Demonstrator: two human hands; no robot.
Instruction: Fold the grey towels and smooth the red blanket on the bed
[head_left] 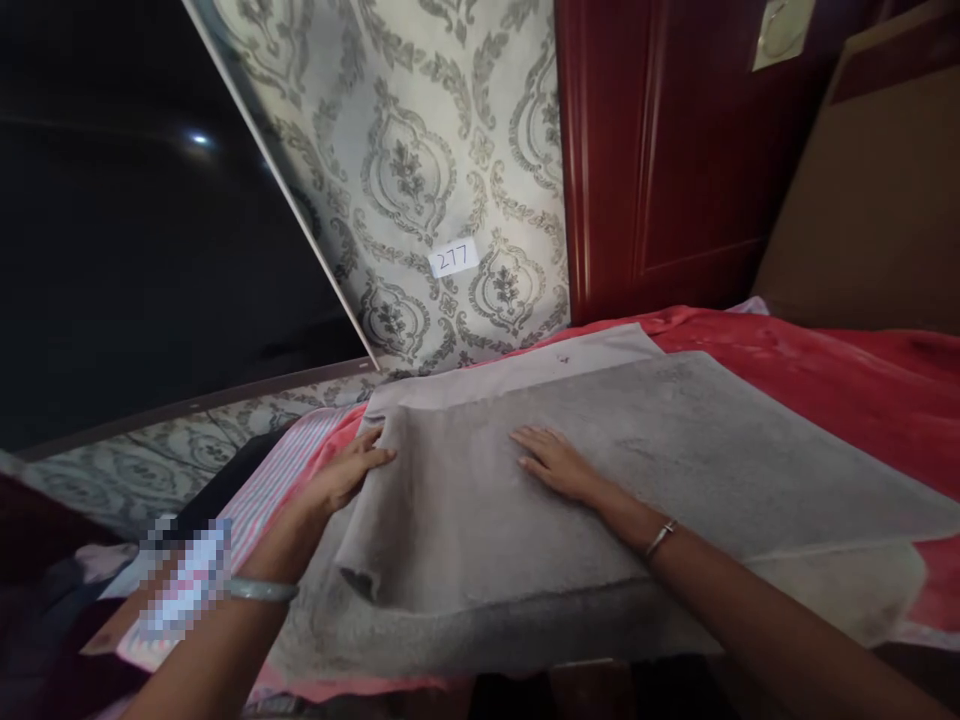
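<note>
A large grey towel [675, 450] lies folded over itself on a red bedspread [862, 380]. My right hand [555, 462] rests flat on the towel's top layer, fingers spread, palm down. My left hand [349, 472] lies at the towel's left edge, fingers touching the fold near its far corner. Both wrists wear bangles. The towel's near left corner curls up a little.
A striped pink and white cloth [277, 480] lies left of the towel. Patterned wallpaper [420, 170] with a small label reading 277 [454, 258] is behind. A dark screen [135, 220] is at left, a red wooden door [675, 150] at right.
</note>
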